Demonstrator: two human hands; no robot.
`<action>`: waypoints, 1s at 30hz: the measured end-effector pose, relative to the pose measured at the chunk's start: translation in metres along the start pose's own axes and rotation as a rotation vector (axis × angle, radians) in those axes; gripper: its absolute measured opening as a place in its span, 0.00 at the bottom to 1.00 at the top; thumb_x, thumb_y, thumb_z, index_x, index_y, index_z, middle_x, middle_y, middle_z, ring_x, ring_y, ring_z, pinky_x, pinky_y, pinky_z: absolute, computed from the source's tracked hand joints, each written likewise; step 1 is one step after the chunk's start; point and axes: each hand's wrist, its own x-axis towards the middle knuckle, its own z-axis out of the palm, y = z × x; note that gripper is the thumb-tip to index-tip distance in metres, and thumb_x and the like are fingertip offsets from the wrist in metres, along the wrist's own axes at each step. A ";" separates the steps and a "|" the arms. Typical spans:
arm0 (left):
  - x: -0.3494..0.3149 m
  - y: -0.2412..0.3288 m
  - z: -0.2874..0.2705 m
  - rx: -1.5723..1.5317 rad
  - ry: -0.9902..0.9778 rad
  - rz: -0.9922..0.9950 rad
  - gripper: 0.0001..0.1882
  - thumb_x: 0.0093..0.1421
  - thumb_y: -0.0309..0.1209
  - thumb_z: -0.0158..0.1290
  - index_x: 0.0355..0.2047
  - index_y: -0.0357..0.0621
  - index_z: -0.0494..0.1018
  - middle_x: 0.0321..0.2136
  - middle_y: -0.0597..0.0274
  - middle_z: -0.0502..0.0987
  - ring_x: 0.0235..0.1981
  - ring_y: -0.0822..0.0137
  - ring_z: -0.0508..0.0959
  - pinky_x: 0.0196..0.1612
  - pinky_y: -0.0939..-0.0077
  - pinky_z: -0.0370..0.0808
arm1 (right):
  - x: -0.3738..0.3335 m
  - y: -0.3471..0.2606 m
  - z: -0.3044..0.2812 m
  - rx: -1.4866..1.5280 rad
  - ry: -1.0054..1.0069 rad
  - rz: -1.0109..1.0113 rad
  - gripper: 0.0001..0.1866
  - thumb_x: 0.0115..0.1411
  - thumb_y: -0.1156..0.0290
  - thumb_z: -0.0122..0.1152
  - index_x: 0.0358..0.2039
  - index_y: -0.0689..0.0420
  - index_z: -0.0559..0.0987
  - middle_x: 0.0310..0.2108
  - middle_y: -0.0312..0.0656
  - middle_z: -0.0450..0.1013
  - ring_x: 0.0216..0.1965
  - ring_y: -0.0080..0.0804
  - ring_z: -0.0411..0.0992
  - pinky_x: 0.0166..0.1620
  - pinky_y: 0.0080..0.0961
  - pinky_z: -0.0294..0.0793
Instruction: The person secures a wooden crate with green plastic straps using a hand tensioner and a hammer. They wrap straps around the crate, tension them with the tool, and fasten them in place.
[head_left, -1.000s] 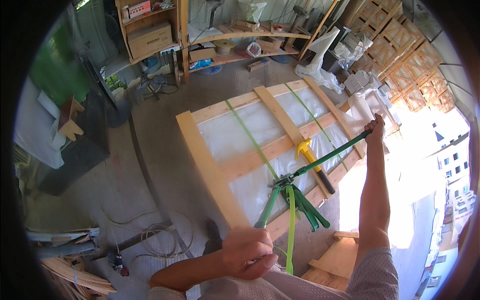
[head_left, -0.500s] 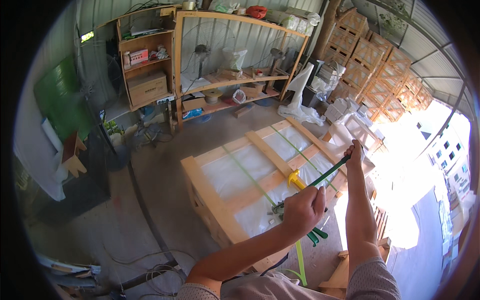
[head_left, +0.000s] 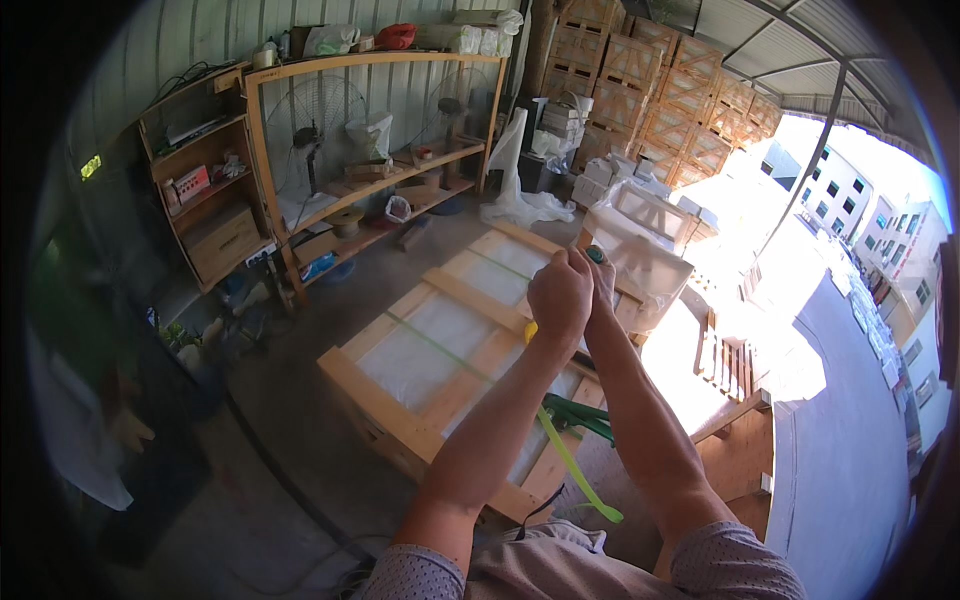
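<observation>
Both my hands meet above the strapped wooden crate (head_left: 383, 407). My left hand (head_left: 560, 292) is a closed fist pressed against my right hand (head_left: 600, 285), which is also closed. A dark green handle end (head_left: 596, 254) of a long-handled strapping tool pokes out above the right fist. My fists and forearms hide most of the tool, including any handle in the left fist. Below them, green tool levers (head_left: 580, 416) lie over the crate's near edge, beside a loose light-green strap (head_left: 575, 470) hanging down. A yellow tool head (head_left: 530, 330) shows partly behind my left wrist.
Wooden shelving (head_left: 265, 165) with fans and boxes lines the wall at the back left. A plastic-wrapped crate (head_left: 640, 245) stands past the strapped one. Stacked wooden crates (head_left: 640, 90) rise at the back; a wooden pallet (head_left: 728, 355) lies at right.
My hands, apart before with the green handle stretching from the right one, have come together. The left hand has moved up and away from me to the right. The view has turned rightward.
</observation>
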 end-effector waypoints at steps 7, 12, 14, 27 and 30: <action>-0.024 -0.001 -0.034 -0.114 -0.154 -0.008 0.18 0.63 0.38 0.49 0.21 0.38 0.71 0.16 0.47 0.74 0.20 0.45 0.75 0.26 0.57 0.71 | -0.034 -0.034 0.005 0.132 -0.109 0.176 0.09 0.54 0.69 0.62 0.22 0.55 0.72 0.19 0.30 0.65 0.21 0.18 0.61 0.26 0.21 0.62; -0.027 -0.017 -0.079 -0.255 -0.192 -0.058 0.17 0.62 0.34 0.51 0.19 0.37 0.68 0.12 0.56 0.67 0.15 0.63 0.69 0.22 0.66 0.66 | -0.042 0.012 0.013 -0.154 -0.207 0.114 0.14 0.53 0.62 0.64 0.28 0.60 0.76 0.21 0.36 0.69 0.22 0.22 0.66 0.27 0.25 0.65; -0.034 -0.025 -0.099 -0.295 -0.212 -0.129 0.16 0.62 0.31 0.52 0.20 0.37 0.66 0.11 0.66 0.64 0.16 0.76 0.66 0.21 0.73 0.64 | -0.058 0.049 0.017 -0.262 -0.253 0.085 0.18 0.53 0.58 0.65 0.27 0.63 0.77 0.19 0.39 0.70 0.23 0.26 0.68 0.28 0.28 0.67; -0.175 -0.124 -0.277 0.127 -0.385 -0.605 0.13 0.65 0.28 0.46 0.48 0.37 0.73 0.36 0.52 0.79 0.35 0.66 0.78 0.41 0.72 0.73 | 0.043 0.182 0.025 -0.011 -0.026 0.489 0.18 0.59 0.60 0.61 0.17 0.49 0.65 0.11 0.29 0.58 0.10 0.20 0.56 0.16 0.22 0.56; -0.209 -0.147 -0.308 0.212 -0.630 -0.788 0.15 0.65 0.35 0.49 0.46 0.37 0.74 0.30 0.51 0.79 0.31 0.63 0.79 0.35 0.67 0.74 | 0.060 0.198 0.024 0.070 0.027 0.572 0.18 0.58 0.61 0.60 0.17 0.48 0.64 0.11 0.29 0.57 0.09 0.20 0.54 0.15 0.22 0.54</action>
